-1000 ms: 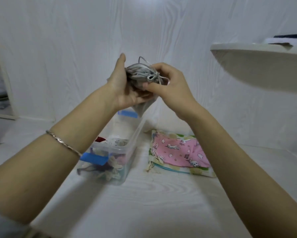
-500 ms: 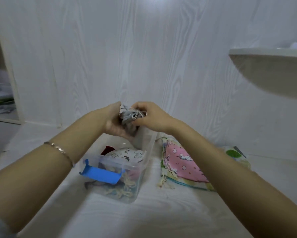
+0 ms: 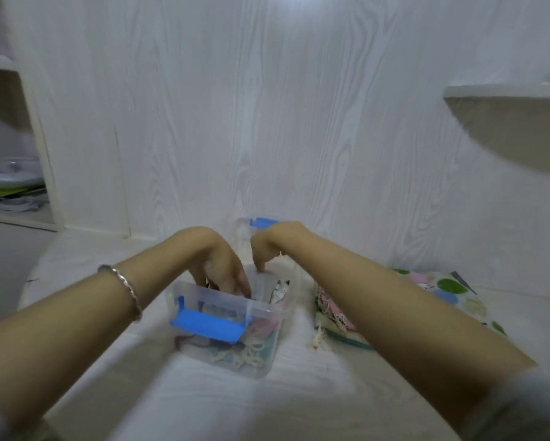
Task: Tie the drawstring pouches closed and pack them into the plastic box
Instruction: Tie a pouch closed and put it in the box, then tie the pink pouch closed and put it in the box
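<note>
Plastic box [image 3: 223,296] — both hands [image 3: 224,265] reach inside

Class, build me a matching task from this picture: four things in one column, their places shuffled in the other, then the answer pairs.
1 bracelet
2 blue clip
3 patterned pouches
4 shelf

a high up on the right
b on the left wrist
c near end of the plastic box
d on the white surface, right of the box

Pairs: 1-b, 2-c, 3-d, 4-a.

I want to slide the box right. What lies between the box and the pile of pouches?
Only a bare strip of white surface, in the head view; cream cords trail off the pile's near corner.
</note>
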Demonstrator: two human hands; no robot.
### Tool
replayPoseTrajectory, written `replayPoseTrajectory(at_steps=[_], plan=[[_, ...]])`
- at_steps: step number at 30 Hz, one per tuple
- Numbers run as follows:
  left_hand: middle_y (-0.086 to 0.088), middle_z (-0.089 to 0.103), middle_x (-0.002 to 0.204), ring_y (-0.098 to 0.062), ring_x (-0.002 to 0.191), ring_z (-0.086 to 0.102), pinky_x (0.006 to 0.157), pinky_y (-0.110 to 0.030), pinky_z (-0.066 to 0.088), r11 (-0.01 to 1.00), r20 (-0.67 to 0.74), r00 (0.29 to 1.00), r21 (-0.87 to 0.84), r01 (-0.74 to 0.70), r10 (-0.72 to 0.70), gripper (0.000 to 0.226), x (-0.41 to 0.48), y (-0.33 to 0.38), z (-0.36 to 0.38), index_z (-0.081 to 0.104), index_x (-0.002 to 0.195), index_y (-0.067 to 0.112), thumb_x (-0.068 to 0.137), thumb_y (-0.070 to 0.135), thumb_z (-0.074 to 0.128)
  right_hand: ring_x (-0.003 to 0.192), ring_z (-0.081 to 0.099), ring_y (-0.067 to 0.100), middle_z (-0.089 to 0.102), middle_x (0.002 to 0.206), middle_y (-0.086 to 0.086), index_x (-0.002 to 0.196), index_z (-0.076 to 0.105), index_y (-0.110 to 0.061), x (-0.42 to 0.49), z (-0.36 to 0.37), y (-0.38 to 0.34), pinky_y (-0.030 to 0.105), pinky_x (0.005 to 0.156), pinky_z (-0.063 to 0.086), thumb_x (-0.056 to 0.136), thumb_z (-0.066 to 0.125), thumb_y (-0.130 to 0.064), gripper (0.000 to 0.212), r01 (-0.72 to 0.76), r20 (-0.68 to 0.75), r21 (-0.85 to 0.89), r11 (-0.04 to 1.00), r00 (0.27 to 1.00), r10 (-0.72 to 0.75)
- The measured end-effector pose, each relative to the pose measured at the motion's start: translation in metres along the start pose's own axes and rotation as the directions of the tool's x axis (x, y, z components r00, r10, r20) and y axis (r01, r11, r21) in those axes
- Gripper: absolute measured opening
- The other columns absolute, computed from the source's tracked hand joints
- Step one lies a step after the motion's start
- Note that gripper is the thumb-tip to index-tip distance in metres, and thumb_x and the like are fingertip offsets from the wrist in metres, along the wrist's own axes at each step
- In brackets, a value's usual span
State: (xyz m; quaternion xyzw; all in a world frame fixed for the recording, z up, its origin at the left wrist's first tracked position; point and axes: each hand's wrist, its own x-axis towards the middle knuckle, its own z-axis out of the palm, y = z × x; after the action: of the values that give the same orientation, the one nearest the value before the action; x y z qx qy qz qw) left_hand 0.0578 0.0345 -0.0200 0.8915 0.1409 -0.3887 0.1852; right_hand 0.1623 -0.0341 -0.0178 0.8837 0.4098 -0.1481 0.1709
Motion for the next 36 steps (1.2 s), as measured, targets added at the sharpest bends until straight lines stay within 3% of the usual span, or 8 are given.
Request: replayPoseTrajectory(at_steps=[6,13,16,21,25,28,33,36], plan=[[-0.008,0.039,0.148,-0.03,0.131,0.045,0.106,-0.044,0.043,0.998,-0.032,0.999,0.05,0.038,-0.037,0.056,0.008,0.013,0.003,0.042,0.144,0.021,0.092,0.016,0.061,0.12,0.058,0.026,0.059,0.134,0.011,0.127,0.06,-0.007,0.03,0.006,-0.006,0.038,0.095,0.049,0.086,0.066,-0.027,0.046,-0.108,0.247,0.021,0.994,0.964,0.1],[-0.006,0.04,0.148,-0.023,0.125,0.049,0.102,-0.039,0.047,0.999,-0.015,0.999,-0.028,-0.044,0.044,0.057,0.006,-0.001,0.005,0.039,0.143,0.018,0.091,0.015,0.062,0.1,0.057,0.025,0.059,0.118,0.01,0.105,0.061,-0.011,-0.001,-0.005,0.003,0.034,0.088,0.049,0.084,0.068,-0.027,0.027,-0.016,0.068,0.091,0.996,0.998,0.01],[-0.005,0.041,0.147,-0.018,0.117,0.052,0.089,-0.029,0.053,0.997,-0.007,0.998,-0.056,-0.057,0.056,0.054,0.008,-0.003,0.004,0.044,0.14,0.021,0.09,0.018,0.064,0.091,0.061,0.023,0.065,0.108,0.003,0.104,0.066,-0.013,-0.01,-0.011,-0.006,0.033,0.078,0.049,0.084,0.069,-0.04,0.034,-0.059,0.081,-0.15,0.987,0.994,0.071],[0.001,0.032,0.152,-0.027,0.131,0.044,0.103,-0.044,0.046,1.0,0.042,0.999,-0.025,0.001,0.001,0.059,0.015,0.003,0.007,0.042,0.142,0.033,0.09,0.018,0.065,0.13,0.045,0.014,0.046,0.141,-0.014,0.14,0.047,-0.033,-0.049,0.0,-0.025,0.026,0.096,0.032,0.088,0.058,-0.056,0.058,0.051,0.087,-0.524,0.85,0.996,-0.006],[-0.003,0.042,0.147,-0.026,0.128,0.05,0.103,-0.041,0.045,1.0,0.056,0.998,0.002,-0.026,0.026,0.053,0.019,0.004,0.008,0.045,0.141,0.024,0.092,0.014,0.062,0.109,0.047,0.014,0.049,0.14,-0.01,0.138,0.048,-0.033,-0.053,0.009,-0.032,0.027,0.082,0.026,0.097,0.048,-0.045,0.044,0.124,0.049,-0.684,0.719,0.991,-0.124],[0.001,0.041,0.147,-0.024,0.128,0.049,0.104,-0.039,0.045,1.0,0.063,0.998,-0.006,-0.022,0.022,0.055,0.024,0.003,0.01,0.043,0.143,0.029,0.092,0.018,0.062,0.12,0.049,0.018,0.047,0.144,-0.001,0.14,0.048,-0.021,-0.049,0.011,-0.032,0.026,0.083,0.033,0.098,0.051,-0.035,0.045,0.141,0.185,-0.662,0.736,0.982,-0.022],[-0.001,0.039,0.149,-0.023,0.13,0.047,0.105,-0.039,0.044,0.996,0.074,0.997,-0.085,0.021,-0.015,0.059,0.013,0.006,0.009,0.042,0.143,0.031,0.09,0.024,0.066,0.127,0.05,0.025,0.05,0.142,0.009,0.138,0.05,-0.011,-0.047,0.009,-0.015,0.031,0.091,0.04,0.097,0.054,-0.025,0.044,0.063,-0.042,-0.351,0.934,0.996,-0.083],[-0.007,0.04,0.146,-0.028,0.126,0.049,0.1,-0.037,0.048,0.994,-0.178,0.983,-0.11,0.026,-0.045,0.066,-0.017,0.026,-0.003,0.04,0.145,0.025,0.086,0.029,0.069,0.138,0.039,0.026,0.037,0.153,-0.001,0.149,0.034,-0.023,-0.057,-0.014,0.005,0.038,0.108,0.038,0.078,0.076,-0.043,0.084,0.094,-0.005,-0.12,0.988,0.995,-0.096]])
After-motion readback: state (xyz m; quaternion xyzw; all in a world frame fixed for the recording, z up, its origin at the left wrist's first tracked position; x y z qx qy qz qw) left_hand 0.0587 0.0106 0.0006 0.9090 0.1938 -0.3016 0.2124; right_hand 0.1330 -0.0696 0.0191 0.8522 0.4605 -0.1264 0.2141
